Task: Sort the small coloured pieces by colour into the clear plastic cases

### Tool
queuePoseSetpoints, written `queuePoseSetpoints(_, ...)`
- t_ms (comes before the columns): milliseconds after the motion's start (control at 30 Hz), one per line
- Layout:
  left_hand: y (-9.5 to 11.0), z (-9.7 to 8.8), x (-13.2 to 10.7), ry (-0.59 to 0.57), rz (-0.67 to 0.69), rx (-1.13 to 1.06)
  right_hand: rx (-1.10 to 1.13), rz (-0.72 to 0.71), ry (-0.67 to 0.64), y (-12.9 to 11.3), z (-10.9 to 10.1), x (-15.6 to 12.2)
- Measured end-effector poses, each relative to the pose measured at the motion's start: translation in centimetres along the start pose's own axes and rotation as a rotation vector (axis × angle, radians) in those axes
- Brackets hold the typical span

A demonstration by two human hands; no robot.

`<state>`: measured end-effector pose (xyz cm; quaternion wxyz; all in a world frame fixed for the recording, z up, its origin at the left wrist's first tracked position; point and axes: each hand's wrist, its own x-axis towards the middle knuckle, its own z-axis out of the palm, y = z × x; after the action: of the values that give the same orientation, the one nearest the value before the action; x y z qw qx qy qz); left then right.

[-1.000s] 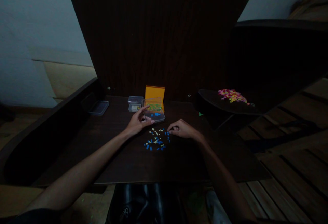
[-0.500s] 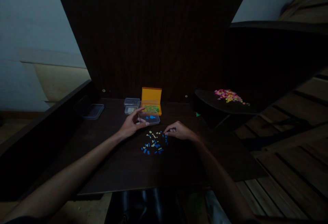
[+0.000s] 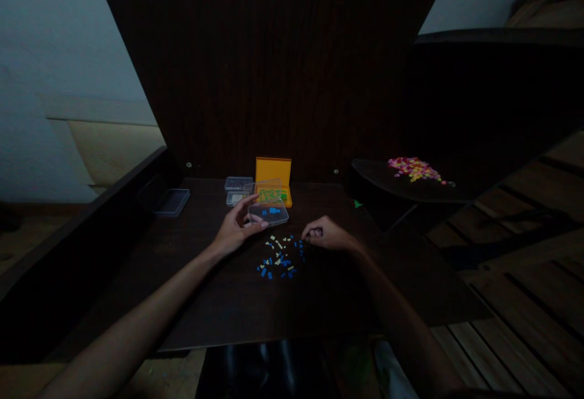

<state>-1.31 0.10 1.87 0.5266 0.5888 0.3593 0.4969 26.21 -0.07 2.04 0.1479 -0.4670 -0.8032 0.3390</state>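
Observation:
A scatter of small blue and cream pieces (image 3: pixel 280 256) lies on the dark wooden table (image 3: pixel 237 301). My left hand (image 3: pixel 235 228) rests just left of a clear plastic box (image 3: pixel 269 213) with a few blue pieces inside; thumb and fingers hold its near left corner. My right hand (image 3: pixel 326 236) sits at the right edge of the scatter, fingers curled and pinched together at the pieces; what they hold is too small to see. Behind the clear box stands an open orange box (image 3: pixel 273 179) with green pieces in it.
Two small clear boxes (image 3: pixel 237 190) sit left of the orange box, and a flat clear lid (image 3: pixel 172 201) lies at the table's far left. A dark round surface (image 3: pixel 401 183) at the right carries a heap of pink and yellow pieces (image 3: pixel 414 169). Dark panels wall the back.
The clear box, tilted up in my left hand a second ago, now sits flat on the table. My right hand stays at the scatter with fingers curled tighter.

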Motion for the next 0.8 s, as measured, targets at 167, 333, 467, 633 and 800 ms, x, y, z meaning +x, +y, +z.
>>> queuePoseSetpoints(167, -0.2, -0.3, 0.1, 0.012, 0.005, 0.01, -0.016, -0.03, -0.029, 0.5, 0.2, 0.0)
queuePoseSetpoints(333, 0.4, -0.1, -0.1, 0.011, 0.002, 0.02, -0.045, -0.057, 0.0, 0.7, 0.2, -0.1)
queuePoseSetpoints(467, 0.8, 0.1, -0.3, 0.022, -0.01, 0.028, -0.045, -0.071, 0.041, 0.4, 0.3, -0.1)
queuePoseSetpoints(633, 0.9, 0.2, -0.3, 0.022, -0.033, 0.021, -0.019, -0.08, 0.079, -0.3, 1.1, 0.1)
queuePoseSetpoints(800, 0.9, 0.2, -0.3, 0.024, -0.014, 0.017, -0.075, -0.14, 0.067, -0.9, 1.7, 0.3)
